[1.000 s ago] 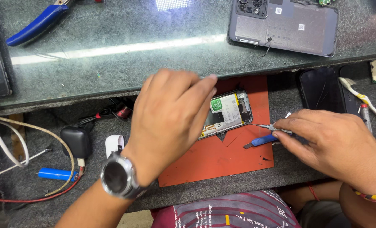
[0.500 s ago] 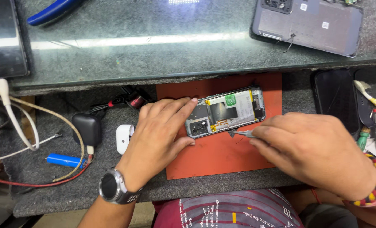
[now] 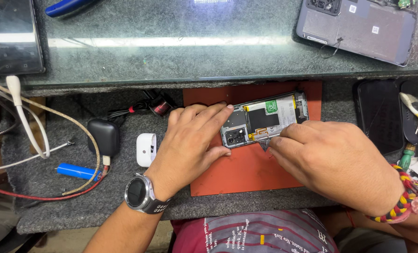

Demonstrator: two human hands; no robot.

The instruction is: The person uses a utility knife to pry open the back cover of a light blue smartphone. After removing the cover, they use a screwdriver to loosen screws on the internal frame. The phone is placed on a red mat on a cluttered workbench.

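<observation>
The opened grey smartphone with bare metal frame and glossy black battery lies on a matt, smooth orange rubber-like mat. Beneath is rough dark grey felt-like bench cloth. Above runs a polished, speckled stone shelf, glossy with reflections. The smooth, matt grey plastic back cover rests there.

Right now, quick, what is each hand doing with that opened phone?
Left hand: open, fingers spread, steadying the opened phone on the orange mat.
Right hand: fingers pinched at the phone's lower edge; what they pinch cannot be told.
</observation>
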